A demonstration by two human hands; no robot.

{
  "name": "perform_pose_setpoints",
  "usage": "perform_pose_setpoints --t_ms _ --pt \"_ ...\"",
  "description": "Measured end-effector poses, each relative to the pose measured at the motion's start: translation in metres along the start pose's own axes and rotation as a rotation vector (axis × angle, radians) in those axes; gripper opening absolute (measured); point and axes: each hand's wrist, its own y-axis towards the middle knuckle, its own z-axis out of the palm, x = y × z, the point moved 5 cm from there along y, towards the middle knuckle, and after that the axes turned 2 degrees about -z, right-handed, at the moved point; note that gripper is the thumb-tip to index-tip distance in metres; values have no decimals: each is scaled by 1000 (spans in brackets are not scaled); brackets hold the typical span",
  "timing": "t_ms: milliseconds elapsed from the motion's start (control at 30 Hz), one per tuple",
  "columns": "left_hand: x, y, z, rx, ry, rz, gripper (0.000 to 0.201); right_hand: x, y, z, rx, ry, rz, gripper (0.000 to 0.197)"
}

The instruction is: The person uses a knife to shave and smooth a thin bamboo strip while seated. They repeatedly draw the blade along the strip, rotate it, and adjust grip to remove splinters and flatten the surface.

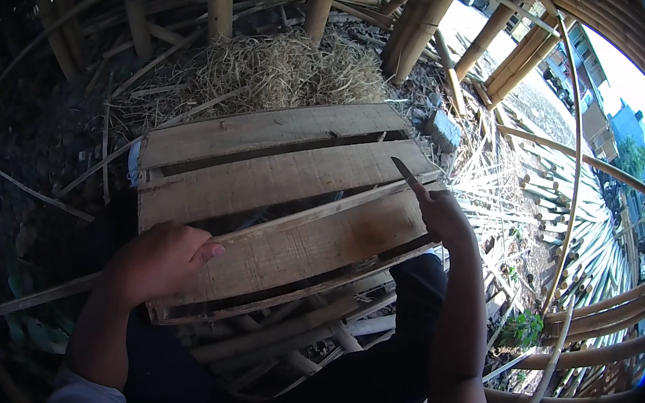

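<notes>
1. Left hand [161, 259]: closed around a long thin bamboo strip [297, 216], gripping it near the lower left edge of the board; thumb lay on top of the strip.
2. Right hand [442, 215]: closed around the handle of a knife [405, 173], whose dark blade pointed up and left, meeting the far end of the strip.
3. Bamboo strip: lay slantwise across the wooden board [276, 188], running from beyond the left hand, low at the left, up to the knife at the right.
4. Wooden board: three rough planks with gaps between them, resting across the person's lap over dark trousers.
5. Straw pile [290, 70]: heaped on the ground just beyond the board.
6. Bamboo poles [418, 21]: upright behind the straw; more cut lengths stacked at the right.
7. Loose bamboo strips [299, 334]: gathered under the near edge of the board.
8. Risk, as judged: the blade could skid off the narrow strip toward the left hand if the strip twisted or the grain ran out; the board, only balanced on the lap, could tip under pressure.
</notes>
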Motion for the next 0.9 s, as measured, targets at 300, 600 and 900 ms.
perform_pose_setpoints --t_ms 300,600,900 --pt "3 1 -1 -10 14 17 38 -1 19 2 -17 76 25 62" --pt "7 4 3 7 1 3 38 11 11 11 -19 135 14 58" --pt "4 6 0 -29 53 -7 37 21 -6 31 92 37 -78 62"
